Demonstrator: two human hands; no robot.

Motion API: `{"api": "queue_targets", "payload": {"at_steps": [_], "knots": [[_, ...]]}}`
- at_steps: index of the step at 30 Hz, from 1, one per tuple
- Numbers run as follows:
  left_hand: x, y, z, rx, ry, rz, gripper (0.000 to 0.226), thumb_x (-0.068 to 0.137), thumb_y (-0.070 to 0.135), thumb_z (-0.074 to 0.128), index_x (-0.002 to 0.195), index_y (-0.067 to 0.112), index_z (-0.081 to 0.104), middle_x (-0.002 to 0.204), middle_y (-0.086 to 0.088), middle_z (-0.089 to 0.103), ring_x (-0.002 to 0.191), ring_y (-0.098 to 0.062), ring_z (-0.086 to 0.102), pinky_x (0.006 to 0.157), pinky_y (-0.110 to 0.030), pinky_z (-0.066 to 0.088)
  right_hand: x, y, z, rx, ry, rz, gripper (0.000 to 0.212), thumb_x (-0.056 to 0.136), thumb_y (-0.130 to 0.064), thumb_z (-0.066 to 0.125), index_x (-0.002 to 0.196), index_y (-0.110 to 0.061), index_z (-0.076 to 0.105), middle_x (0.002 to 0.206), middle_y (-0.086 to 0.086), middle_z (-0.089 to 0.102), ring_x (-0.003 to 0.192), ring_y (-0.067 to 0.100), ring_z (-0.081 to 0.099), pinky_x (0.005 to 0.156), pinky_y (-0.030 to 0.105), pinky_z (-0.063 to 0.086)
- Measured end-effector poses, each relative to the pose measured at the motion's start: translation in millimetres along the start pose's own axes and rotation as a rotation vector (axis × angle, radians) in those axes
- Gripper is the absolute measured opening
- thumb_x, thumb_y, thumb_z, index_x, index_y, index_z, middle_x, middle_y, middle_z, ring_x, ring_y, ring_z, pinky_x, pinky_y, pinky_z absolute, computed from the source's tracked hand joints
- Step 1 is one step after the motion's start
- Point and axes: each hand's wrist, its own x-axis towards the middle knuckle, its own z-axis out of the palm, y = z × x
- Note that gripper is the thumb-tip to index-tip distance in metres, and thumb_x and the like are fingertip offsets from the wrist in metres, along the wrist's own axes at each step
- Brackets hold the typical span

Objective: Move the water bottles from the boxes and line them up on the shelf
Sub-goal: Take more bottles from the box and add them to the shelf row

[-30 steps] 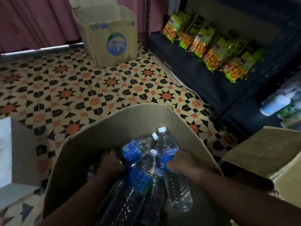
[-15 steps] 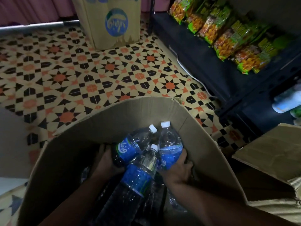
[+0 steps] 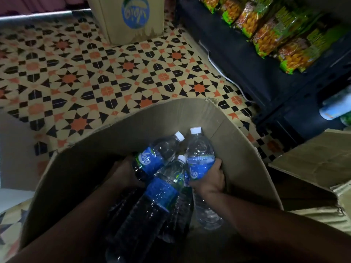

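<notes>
- left hand [image 3: 125,174]: inside the corrugated cardboard box [image 3: 237,149], fingers curled round the tilted bottle [image 3: 157,156].
- tilted bottle: clear ribbed plastic, blue label, white cap, leaning toward the right hand [image 3: 209,179].
- middle bottle [image 3: 161,194]: same make, lying between both hands.
- upright bottle [image 3: 200,156]: right hand clasps its blue label.
- shelf [image 3: 247,59]: dark, beyond the right hand, carrying glossy snack bags [image 3: 266,33].

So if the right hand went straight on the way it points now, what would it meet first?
Likely the middle bottle, close beside the rightmost bottle that the right hand grips; depth is unclear.
</notes>
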Motion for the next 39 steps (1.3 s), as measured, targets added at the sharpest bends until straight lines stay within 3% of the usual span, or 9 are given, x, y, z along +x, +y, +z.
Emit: {"api": "queue_targets", "payload": {"at_steps": [5,10,16,19,23,28,32,35,39], "knots": [[-14.7,2.6,-8.2,-0.011,0.014,-0.009,0.089,0.046,0.033,0.094,0.122,0.011,0.056,0.117,-0.012,0.068,0.107,-0.028,0.065,0.077,-0.025,0.046,-7.8,6.3,-23.3,0.117,-0.119,-0.117,0.097,0.047,-0.022,0.098,0.123,-0.020,0.038,0.119,0.003,0.061,0.110,0.026,0.060,0.089,0.032,0.051],[-31.4,5.4,-10.0,-0.071,0.089,-0.006,0.091,0.027,0.054,0.083,0.106,0.016,0.057,0.108,-0.010,0.070,0.097,-0.028,0.066,0.079,-0.034,0.054,-3.8,3.2,-50.6,0.264,-0.498,-0.149,0.103,0.034,-0.018,0.099,0.123,-0.019,0.046,0.108,-0.005,0.068,0.098,0.012,0.067,0.089,0.031,0.056],[-34.4,10.9,-3.9,-0.053,0.140,-0.059,0.091,0.031,0.060,0.088,0.105,0.018,0.054,0.110,-0.008,0.067,0.099,-0.029,0.064,0.078,-0.034,0.053,-15.2,4.4,-42.4,0.378,-0.600,-0.022,0.072,0.057,-0.018,0.095,0.114,-0.019,0.051,0.102,-0.008,0.066,0.091,0.003,0.061,0.076,0.021,0.046],[-34.1,11.7,3.4,-0.080,0.144,-0.066,0.095,0.030,0.061,0.089,0.108,0.019,0.055,0.111,-0.007,0.067,0.099,-0.028,0.064,0.079,-0.036,0.054,-19.2,10.2,-35.5,0.360,-0.608,0.035,0.092,0.056,-0.037,0.094,0.129,-0.027,0.039,0.113,-0.011,0.061,0.099,0.004,0.057,0.082,0.027,0.045],[-34.4,12.6,6.2,-0.090,0.172,-0.059,0.094,0.029,0.059,0.087,0.109,0.020,0.055,0.110,-0.006,0.068,0.099,-0.029,0.064,0.078,-0.035,0.053,-32.8,9.5,-16.9,0.241,-0.457,0.083,0.157,0.016,-0.063,0.095,0.150,-0.033,0.018,0.142,-0.005,0.051,0.127,0.019,0.053,0.108,0.042,0.043],[-43.5,17.9,5.5,-0.080,0.241,-0.053,0.085,0.037,0.057,0.088,0.105,0.020,0.054,0.109,-0.004,0.066,0.098,-0.029,0.064,0.077,-0.037,0.053,-39.8,9.7,-13.4,0.239,-0.317,0.143,0.101,0.042,-0.031,0.098,0.126,-0.015,0.045,0.118,0.005,0.062,0.106,0.022,0.061,0.094,0.033,0.052],[-59.5,31.0,1.1,-0.159,0.324,-0.012,0.077,0.041,0.052,0.089,0.099,0.015,0.052,0.107,-0.009,0.066,0.098,-0.032,0.063,0.075,-0.038,0.052,-44.1,8.0,-26.2,0.291,-0.341,0.064,0.103,0.023,-0.046,0.091,0.116,-0.024,0.053,0.109,-0.003,0.068,0.096,0.015,0.066,0.088,0.034,0.056],[-79.1,48.8,-8.1,-0.286,0.419,0.027,0.069,0.043,0.048,0.088,0.094,0.017,0.051,0.099,-0.007,0.066,0.092,-0.030,0.064,0.071,-0.033,0.050,-56.8,-0.1,-53.6,0.326,-0.382,-0.051,0.092,0.033,-0.044,0.094,0.113,-0.030,0.051,0.108,-0.008,0.066,0.095,0.010,0.064,0.084,0.029,0.054],[-112.5,80.0,-36.3,-0.467,0.524,0.110,0.063,0.049,0.039,0.093,0.092,0.024,0.049,0.083,0.008,0.060,0.073,-0.007,0.055,0.060,-0.023,0.043,-78.4,-16.6,-113.6,0.424,-0.462,-0.232,0.083,0.050,-0.029,0.096,0.119,-0.034,0.050,0.114,-0.014,0.066,0.107,0.008,0.063,0.091,0.025,0.049]]}}
